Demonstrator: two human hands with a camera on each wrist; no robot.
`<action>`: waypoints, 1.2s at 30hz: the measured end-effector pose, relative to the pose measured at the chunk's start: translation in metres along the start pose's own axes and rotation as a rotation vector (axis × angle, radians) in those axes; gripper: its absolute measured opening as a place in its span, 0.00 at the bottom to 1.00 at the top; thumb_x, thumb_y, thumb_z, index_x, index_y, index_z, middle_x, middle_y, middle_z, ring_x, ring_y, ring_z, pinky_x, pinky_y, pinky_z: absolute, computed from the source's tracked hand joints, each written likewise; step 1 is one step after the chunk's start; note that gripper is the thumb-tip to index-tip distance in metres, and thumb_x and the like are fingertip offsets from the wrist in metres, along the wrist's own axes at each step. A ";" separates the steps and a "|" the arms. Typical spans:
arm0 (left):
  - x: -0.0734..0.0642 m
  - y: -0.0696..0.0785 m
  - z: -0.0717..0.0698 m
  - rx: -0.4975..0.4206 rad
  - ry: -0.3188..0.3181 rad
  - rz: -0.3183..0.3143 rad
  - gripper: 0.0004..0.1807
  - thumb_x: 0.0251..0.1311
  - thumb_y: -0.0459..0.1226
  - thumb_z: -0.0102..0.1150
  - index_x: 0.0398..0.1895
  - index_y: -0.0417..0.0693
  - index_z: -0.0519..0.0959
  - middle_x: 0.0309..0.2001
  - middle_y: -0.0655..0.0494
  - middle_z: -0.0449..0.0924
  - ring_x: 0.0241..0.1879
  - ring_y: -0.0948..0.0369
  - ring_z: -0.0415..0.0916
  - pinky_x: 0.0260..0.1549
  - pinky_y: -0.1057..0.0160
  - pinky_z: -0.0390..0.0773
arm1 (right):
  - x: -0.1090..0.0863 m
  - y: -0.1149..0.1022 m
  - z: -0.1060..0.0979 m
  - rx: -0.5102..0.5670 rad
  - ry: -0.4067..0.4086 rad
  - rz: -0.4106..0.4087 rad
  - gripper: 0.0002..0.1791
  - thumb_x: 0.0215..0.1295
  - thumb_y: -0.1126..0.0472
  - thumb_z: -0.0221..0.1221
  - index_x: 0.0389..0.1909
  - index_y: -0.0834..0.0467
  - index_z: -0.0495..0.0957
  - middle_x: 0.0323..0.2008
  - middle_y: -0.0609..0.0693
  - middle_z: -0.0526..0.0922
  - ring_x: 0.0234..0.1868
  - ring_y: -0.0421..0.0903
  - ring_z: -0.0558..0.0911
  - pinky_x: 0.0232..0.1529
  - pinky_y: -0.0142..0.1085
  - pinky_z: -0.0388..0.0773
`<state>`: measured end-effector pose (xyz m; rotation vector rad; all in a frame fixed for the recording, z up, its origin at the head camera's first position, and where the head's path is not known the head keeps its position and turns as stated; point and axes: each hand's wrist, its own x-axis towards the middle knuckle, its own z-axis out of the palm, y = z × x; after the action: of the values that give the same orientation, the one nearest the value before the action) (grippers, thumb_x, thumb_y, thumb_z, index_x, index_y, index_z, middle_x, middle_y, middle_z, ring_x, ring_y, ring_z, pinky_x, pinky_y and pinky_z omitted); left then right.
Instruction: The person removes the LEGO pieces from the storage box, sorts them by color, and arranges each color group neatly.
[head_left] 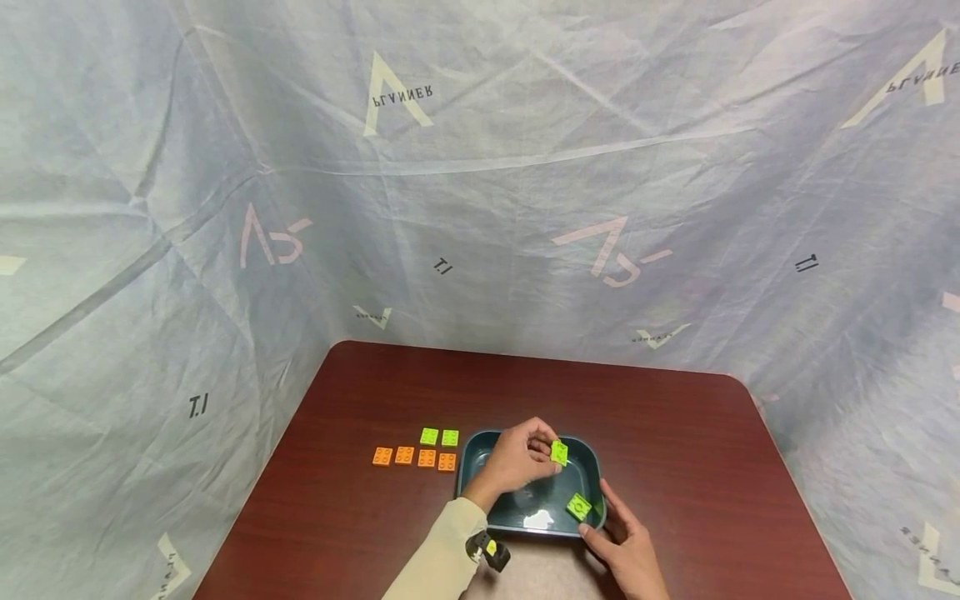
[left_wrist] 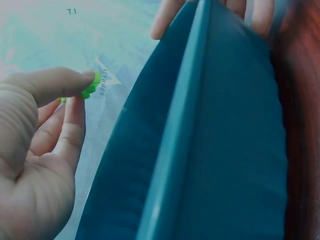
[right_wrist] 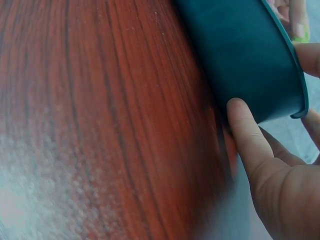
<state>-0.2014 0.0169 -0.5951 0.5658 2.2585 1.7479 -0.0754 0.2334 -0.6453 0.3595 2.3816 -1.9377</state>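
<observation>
My left hand [head_left: 517, 458] is over a dark teal tray [head_left: 525, 530]. It pinches a lime-green building block [head_left: 559, 452] between thumb and fingertips; in the left wrist view the fingers partly cover that block [left_wrist: 90, 89]. Inside the tray, near its front right corner, lies another green block [head_left: 578, 507]. My right hand [head_left: 626, 542] grips that corner, thumb at the front side and fingers along the right side. The right wrist view shows the thumb against the outer wall of the tray [right_wrist: 250, 55].
Left of the tray, two green blocks [head_left: 439, 437] lie behind a row of several orange blocks [head_left: 415, 457] on the reddish-brown table [head_left: 360, 533]. Printed grey sheeting [head_left: 487, 250] hangs behind the table and at both sides.
</observation>
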 end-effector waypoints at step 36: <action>-0.018 -0.004 -0.070 -0.008 0.160 0.008 0.23 0.59 0.39 0.79 0.58 0.59 0.86 0.59 0.53 0.84 0.55 0.54 0.88 0.48 0.64 0.88 | -0.001 0.004 -0.001 0.019 0.010 -0.021 0.47 0.62 0.60 0.76 0.81 0.45 0.66 0.70 0.65 0.77 0.62 0.41 0.81 0.52 0.23 0.80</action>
<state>-0.2145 -0.0525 -0.5811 0.4487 2.3561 1.8670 -0.0738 0.2354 -0.6486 0.3474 2.3844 -1.9732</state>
